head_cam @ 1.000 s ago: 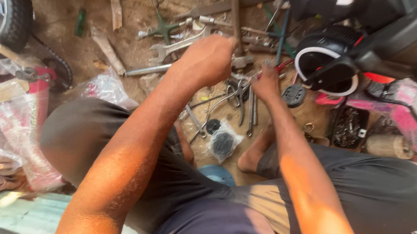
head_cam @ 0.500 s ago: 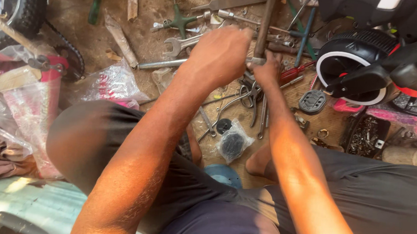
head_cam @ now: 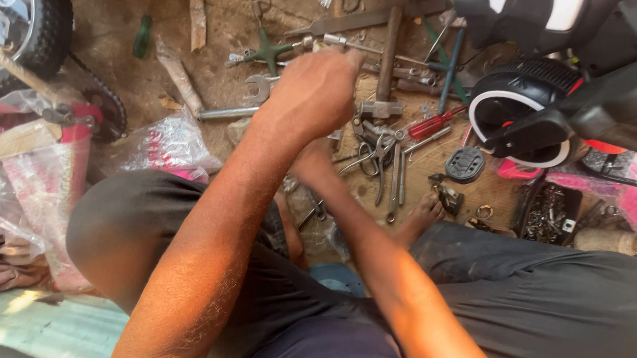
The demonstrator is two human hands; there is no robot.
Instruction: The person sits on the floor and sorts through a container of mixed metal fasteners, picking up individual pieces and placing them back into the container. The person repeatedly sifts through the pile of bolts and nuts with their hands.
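I sit on dirt ground with tools spread in front of me. My left hand point(head_cam: 316, 90) hovers knuckles-up over the tool pile, fingers curled; anything inside it is hidden. Just beyond its fingertips lie a metal rod and a hammer point(head_cam: 388, 58). My right hand point(head_cam: 313, 164) sits lower, mostly tucked under my left wrist, so its fingers do not show. Pliers point(head_cam: 379, 157) and a red-handled screwdriver point(head_cam: 432, 124) lie just right of both hands. An open spanner point(head_cam: 260, 87) lies left of my left hand.
A green cross wrench point(head_cam: 267, 50) lies at the back. A black and white wheel part point(head_cam: 514, 110) and a tray of small hardware point(head_cam: 548, 211) are on the right. A tyre point(head_cam: 44, 22), a chain point(head_cam: 106, 103) and plastic bags point(head_cam: 166, 147) are on the left. My bare foot point(head_cam: 419, 215) rests by the pliers.
My right hand has pulled back from beside the hammer to under my left wrist. My left hand stays over the tools. The view has shifted slightly.
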